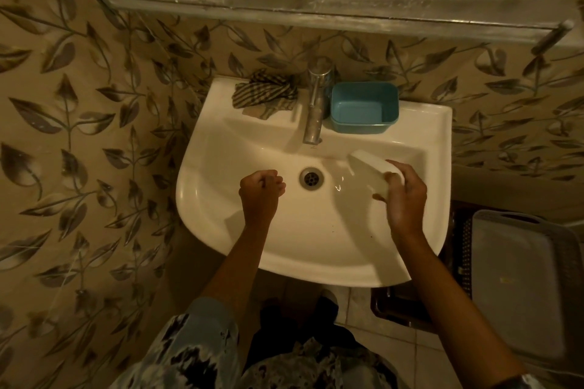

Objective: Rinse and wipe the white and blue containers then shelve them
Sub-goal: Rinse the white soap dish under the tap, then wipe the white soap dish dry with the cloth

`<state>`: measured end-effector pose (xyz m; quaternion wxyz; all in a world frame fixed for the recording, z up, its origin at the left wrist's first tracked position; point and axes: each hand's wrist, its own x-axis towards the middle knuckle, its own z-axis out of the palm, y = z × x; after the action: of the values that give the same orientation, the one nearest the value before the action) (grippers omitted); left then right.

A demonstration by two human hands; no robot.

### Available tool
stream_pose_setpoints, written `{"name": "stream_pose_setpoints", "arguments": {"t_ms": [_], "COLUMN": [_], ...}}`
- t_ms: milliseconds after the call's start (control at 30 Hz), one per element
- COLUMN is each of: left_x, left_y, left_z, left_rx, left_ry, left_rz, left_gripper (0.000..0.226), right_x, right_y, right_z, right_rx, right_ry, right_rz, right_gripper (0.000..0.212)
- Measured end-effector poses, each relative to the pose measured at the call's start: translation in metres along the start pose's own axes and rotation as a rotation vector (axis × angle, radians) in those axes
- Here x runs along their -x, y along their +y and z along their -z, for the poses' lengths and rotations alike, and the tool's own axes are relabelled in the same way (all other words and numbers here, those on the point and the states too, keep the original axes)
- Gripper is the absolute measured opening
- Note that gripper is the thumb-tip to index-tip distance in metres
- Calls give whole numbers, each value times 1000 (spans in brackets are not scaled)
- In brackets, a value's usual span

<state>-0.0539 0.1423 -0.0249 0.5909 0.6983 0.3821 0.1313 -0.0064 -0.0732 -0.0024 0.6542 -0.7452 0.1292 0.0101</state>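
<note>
Two containers. White container (369, 172) tilted over sink (215, 123) basin, right side, gripped by right hand (406, 196). Blue container (363, 110) upright on sink's back ledge, just right of tap (316, 104). Two hands: left hand (260, 191) curled in fist, holding nothing, over basin left of drain (311, 178). One striped cloth (264, 93) on ledge left of tap. One long shelf (316, 0) above. Leaf-pattern wall (79, 136), tiled floor (357, 303), grey basket (521, 278) at right.

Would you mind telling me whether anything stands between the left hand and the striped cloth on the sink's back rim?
Nothing visible does: only bare sink basin lies between the left hand and the striped cloth; the tap stands to the cloth's right.
</note>
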Motion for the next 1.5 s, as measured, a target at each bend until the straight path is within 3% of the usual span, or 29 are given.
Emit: {"name": "stream_pose_setpoints", "arguments": {"t_ms": [100, 167, 333, 433, 567, 700, 900, 1000, 1100, 1200, 1367, 1500], "left_x": [-28, -52, -108, -144, -178, -190, -166, -139, -93, -52, -16, 10], "left_y": [17, 33, 72, 94, 102, 93, 95, 77, 57, 51, 63, 82], "left_z": [0, -2, -15, -27, -42, -45, -14, 16, 42, 55, 49, 27], "left_rx": [-109, -221, -613, -829, -1055, -1311, -913, -564, -124, 114, 125, -3], "left_ry": [12, 33, 0, -202, -426, -213, -240, -118, -87, -106, -172, -243], "left_rz": [-80, -161, -519, -648, -862, -873, -638, -527, -330, -243, -265, -404], "left_gripper": [19, 20, 44, 57, 53, 39, 48, 39, 27, 14, 12, 6], "right_x": [-7, -9, -1, 2, 3, -2, -1, 5, 11, 18, 30, 44], "right_y": [-5, -2, 6, 14, 19, 14, -3, -16, -27, -36, -33, -30], "right_z": [7, 12, 16, 21, 33, 42, 41, 35, 27, 17, 1, -13], "right_rx": [-582, -824, -967, -999, -1049, -1033, -1036, -1048, -1090, -1058, -1013, -895], "right_ry": [-19, -116, -218, -260, -364, -472, -489, -509, -572, -611, -594, -639], "right_rz": [-555, -739, -814, -815, -800, -770, -701, -635, -593, -574, -620, -575], "right_gripper": [15, 22, 40, 47, 61, 68, 68, 72, 95, 88, 78, 62]}}
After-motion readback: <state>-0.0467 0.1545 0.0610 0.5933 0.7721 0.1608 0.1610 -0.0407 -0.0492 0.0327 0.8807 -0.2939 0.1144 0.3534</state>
